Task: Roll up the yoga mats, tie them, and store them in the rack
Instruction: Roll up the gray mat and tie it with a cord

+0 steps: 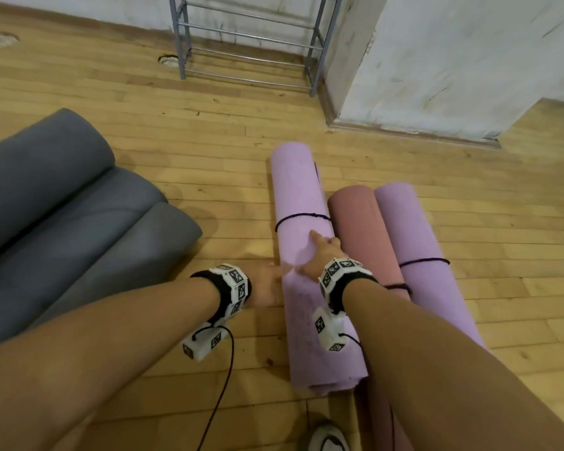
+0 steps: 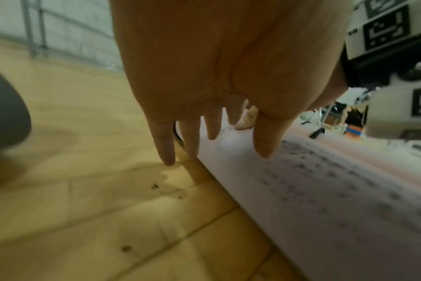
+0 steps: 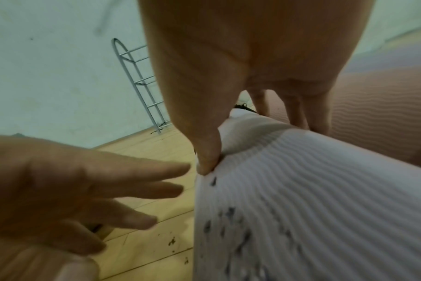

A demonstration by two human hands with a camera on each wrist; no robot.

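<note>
A rolled lilac mat [image 1: 303, 190] [image 3: 301, 209] lies on the wooden floor, tied near its far end with a dark cord [image 1: 302, 217]. My right hand [image 1: 319, 255] [image 3: 228, 57] grips it from above. The thumb dents its left side and the fingers reach down its right side, against a rolled rose mat [image 1: 358, 222] [image 3: 373, 114]. My left hand [image 1: 267, 281] [image 2: 204, 76] [image 3: 84, 190] hovers by the mat's left side with straight, spread fingers, holding nothing. The grey metal rack [image 1: 248, 37] [image 3: 142, 85] stands empty against the far wall.
A second lilac mat [image 1: 404, 229], tied with a cord, lies right of the rose one. Thick grey rolled mats [image 1: 62, 206] fill the left. A white pillar [image 1: 437, 60] juts out right of the rack. A dark cord [image 1: 222, 385] trails under my left wrist, and a shoe [image 1: 328, 439] shows below.
</note>
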